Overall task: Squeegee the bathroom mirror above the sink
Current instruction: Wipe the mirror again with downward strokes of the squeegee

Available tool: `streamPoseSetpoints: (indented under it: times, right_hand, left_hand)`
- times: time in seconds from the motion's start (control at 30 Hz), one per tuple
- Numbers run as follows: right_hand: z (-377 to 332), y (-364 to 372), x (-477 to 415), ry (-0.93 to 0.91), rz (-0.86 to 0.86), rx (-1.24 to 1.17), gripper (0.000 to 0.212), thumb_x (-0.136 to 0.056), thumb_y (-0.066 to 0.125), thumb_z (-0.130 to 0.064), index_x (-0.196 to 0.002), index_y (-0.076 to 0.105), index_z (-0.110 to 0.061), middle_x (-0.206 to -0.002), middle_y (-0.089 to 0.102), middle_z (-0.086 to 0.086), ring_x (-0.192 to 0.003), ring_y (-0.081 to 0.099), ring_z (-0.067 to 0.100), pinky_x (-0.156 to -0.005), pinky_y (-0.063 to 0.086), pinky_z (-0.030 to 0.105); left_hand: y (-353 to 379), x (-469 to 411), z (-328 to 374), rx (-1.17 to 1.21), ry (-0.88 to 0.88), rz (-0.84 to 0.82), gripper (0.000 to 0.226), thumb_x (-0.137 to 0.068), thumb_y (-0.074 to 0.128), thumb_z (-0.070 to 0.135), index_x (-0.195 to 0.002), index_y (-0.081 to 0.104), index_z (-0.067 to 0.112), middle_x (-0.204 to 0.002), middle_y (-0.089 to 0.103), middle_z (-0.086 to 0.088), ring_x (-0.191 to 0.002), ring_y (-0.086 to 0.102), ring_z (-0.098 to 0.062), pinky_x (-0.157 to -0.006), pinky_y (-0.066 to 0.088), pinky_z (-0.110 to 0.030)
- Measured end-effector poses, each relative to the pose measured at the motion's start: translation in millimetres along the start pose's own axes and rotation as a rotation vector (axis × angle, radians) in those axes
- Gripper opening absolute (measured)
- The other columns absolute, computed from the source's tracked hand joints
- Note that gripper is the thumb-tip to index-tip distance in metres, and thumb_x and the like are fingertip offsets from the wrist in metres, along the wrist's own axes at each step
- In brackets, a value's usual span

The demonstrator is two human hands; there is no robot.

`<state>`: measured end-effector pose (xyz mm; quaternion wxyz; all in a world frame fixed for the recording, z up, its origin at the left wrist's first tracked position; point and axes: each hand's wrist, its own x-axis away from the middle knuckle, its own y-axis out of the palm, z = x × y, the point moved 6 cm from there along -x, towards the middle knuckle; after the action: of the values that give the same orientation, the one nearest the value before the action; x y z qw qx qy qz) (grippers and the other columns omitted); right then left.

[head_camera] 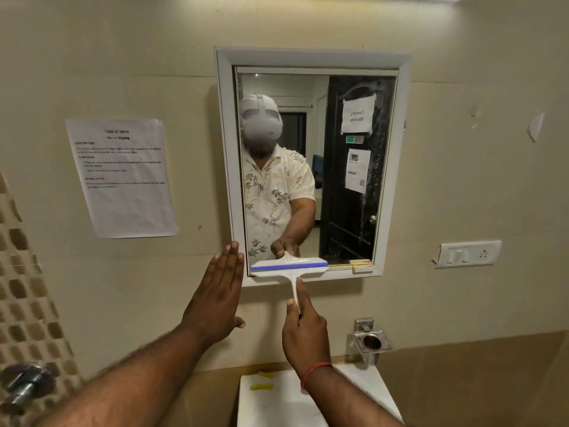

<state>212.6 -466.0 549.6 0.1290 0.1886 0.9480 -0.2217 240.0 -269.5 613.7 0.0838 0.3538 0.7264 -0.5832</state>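
Note:
A white-framed mirror (354, 87) hangs on the beige wall straight ahead. A white squeegee (289, 268) with a blue rubber blade rests against the bottom left of the glass, at the lower frame edge. My right hand (304, 331) grips its thin white handle from below, index finger stretched along it. My left hand (220, 298) is flat with fingers straight, its fingertips up against the frame's lower left corner. The mirror reflects a person in a patterned shirt with a headset, and a dark door.
A white sink (271, 399) lies below with two yellow bits on its rim. A metal holder (371, 342) is fixed to the wall at right, a switch plate (468, 253) above it. A taped paper sheet (123, 177) hangs left; a chrome tap (24, 386) sits at lower left.

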Motion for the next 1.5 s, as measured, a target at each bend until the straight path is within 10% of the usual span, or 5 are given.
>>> streamPoseSetpoints:
  times: [0.23, 0.5, 0.7, 0.97, 1.5]
  right_hand:
    - [-53.3, -43.8, -15.9, -0.111, 0.058, -0.068, 0.057, -0.114, 0.045, -0.042, -0.157, 0.026, -0.073, -0.082, 0.071, -0.004, -0.079, 0.069, 0.019, -0.077, 0.059, 0.041]
    - [-184.7, -118.3, -67.1, -0.308, 0.137, -0.210, 0.051, -0.115, 0.052, -0.032, -0.163, 0.043, -0.047, -0.110, 0.072, -0.020, -0.085, 0.063, -0.009, -0.072, 0.043, 0.003]
    - [-268.3, -159.3, -113.4, -0.392, 0.147, -0.270, 0.049, -0.114, 0.049, -0.034, -0.162, 0.048, -0.045, -0.134, 0.072, -0.006, -0.099, 0.063, 0.000, -0.103, 0.058, 0.037]
    - [-312.0, -181.0, -142.9, -0.422, 0.116, -0.280, 0.049, -0.116, 0.048, -0.026, -0.163, 0.047, -0.038, -0.122, 0.064, -0.010, -0.093, 0.062, 0.001, -0.074, 0.047, 0.017]
    - [-321.4, -177.8, -178.4, -0.506, 0.201, -0.048, 0.051, -0.114, 0.041, -0.038, -0.165, 0.044, -0.032, -0.127, 0.072, 0.011, -0.106, 0.070, 0.022, -0.100, 0.061, 0.050]
  left_hand:
    - [-58.1, -34.4, -37.5, -0.074, 0.036, 0.116, 0.147, -0.062, 0.097, 0.073, -0.172, 0.031, 0.000, -0.174, 0.036, -0.024, -0.165, 0.032, -0.045, -0.133, 0.029, -0.067]
    - [-184.2, -123.1, -77.9, -0.123, 0.002, 0.272, 0.163, -0.073, 0.085, 0.082, -0.174, -0.014, 0.001, -0.183, -0.024, -0.020, -0.171, -0.019, -0.038, -0.140, -0.007, -0.053]
    - [-253.4, -180.7, -99.9, -0.163, -0.091, 0.274, 0.170, -0.073, 0.082, 0.085, -0.166, -0.035, 0.003, -0.174, -0.046, -0.018, -0.164, -0.038, -0.037, -0.140, -0.011, -0.051]
    - [-264.9, -209.8, -102.4, -0.287, -0.208, 0.125, 0.176, -0.069, 0.086, 0.083, -0.163, -0.035, -0.002, -0.171, -0.046, -0.025, -0.163, -0.037, -0.042, -0.139, -0.010, -0.056]
    - [-247.4, -219.5, -97.8, -0.238, -0.326, 0.056, 0.188, -0.058, 0.100, 0.066, -0.156, -0.045, -0.003, -0.168, -0.049, -0.026, -0.161, -0.040, -0.042, -0.140, -0.007, -0.056]
